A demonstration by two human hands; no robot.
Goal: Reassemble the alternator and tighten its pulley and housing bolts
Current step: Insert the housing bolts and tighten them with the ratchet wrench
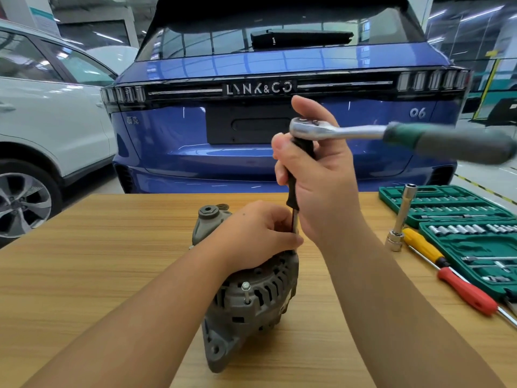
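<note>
Here, the right hand (pixel 316 175) has its fingers (pixel 282 155) clenched round a black-handled driver (pixel 296 175) topped by a ratchet (pixel 335 131), while the left hand (pixel 257 233) pinches its shaft, apparently at a bolt, atop the alternator (pixel 251 298) on the bench (pixel 98 247); a socket set (pixel 461 219) lies right.

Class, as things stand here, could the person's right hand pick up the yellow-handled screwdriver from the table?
Probably not right now: the right hand grips the black driver handle under the ratchet. The yellow-handled screwdriver itself lies uncovered nearby.
</note>
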